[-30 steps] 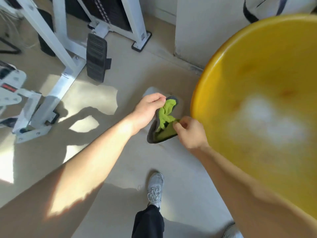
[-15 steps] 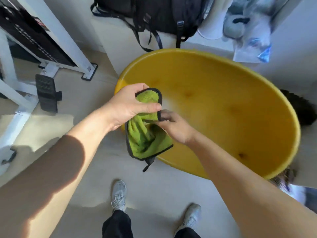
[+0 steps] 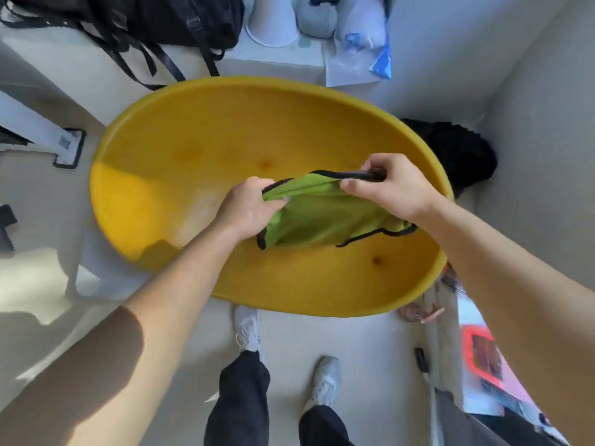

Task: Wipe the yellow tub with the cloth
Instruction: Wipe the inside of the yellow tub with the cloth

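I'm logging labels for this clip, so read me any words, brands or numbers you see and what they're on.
Nothing here is legible.
Sticker on the white frame: too blurred to read.
Colourful printed sheet at lower right: too blurred.
Yellow tub and green cloth: no markings show.

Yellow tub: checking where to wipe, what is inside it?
Inside the yellow tub: brownish spots and a whitish patch. The cloth, stretched between left hand and right hand, hides the middle.
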The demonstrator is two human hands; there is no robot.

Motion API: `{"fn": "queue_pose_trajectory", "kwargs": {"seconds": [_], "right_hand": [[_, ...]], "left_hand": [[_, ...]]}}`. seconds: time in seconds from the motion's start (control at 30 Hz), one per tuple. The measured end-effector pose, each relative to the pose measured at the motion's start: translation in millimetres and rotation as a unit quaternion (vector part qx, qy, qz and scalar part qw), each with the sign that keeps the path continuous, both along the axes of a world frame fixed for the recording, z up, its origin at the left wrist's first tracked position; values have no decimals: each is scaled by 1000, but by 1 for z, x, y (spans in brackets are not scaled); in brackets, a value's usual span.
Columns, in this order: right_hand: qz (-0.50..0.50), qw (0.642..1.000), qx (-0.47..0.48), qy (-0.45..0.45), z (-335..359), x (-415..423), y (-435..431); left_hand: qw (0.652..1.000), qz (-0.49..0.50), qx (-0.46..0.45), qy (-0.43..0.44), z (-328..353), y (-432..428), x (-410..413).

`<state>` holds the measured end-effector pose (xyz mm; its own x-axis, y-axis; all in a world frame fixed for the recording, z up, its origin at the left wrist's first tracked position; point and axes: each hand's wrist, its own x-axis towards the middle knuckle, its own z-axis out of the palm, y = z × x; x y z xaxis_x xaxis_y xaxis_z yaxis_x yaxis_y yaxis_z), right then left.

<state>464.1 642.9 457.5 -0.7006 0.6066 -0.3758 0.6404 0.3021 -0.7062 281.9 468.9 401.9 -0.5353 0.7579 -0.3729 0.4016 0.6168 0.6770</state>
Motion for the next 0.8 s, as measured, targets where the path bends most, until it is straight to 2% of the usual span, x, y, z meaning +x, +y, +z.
{"fn": "queue_pose_trajectory", "kwargs": {"seconds": [0.17,0.23,0.33,0.4,0.47,0.5,0.57,0.67,0.8], "right_hand": [[-124,978,87,-145,-96,22,19],[-122,969,34,-213,-143,24,0],[1,950,-99,-295,-209,14,-40],[-7,947,-96,-306,-243,3,-62],[-50,953,-18,-300,-275,-5,-79],[-41,952,18,-302,-291,-10,-87],[28,953,45,-298,-326,-20,-103],[123,944,76,-296,-383,-29,-124],[154,936,166,-269,-432,-42,-123]], "left_hand": [[994,-53,-72,-64,-92,37,16],[991,-63,-97,-73,-128,38,20],[983,-80,-161,-35,-176,22,11],[982,-33,-175,59,-200,1,-6],[969,32,-156,188,-221,-17,-22],[964,36,-142,222,-231,-24,-26],[967,-42,-130,217,-255,-36,-21],[954,-197,-161,158,-299,-44,3],[941,-244,-166,168,-347,-40,18]]}}
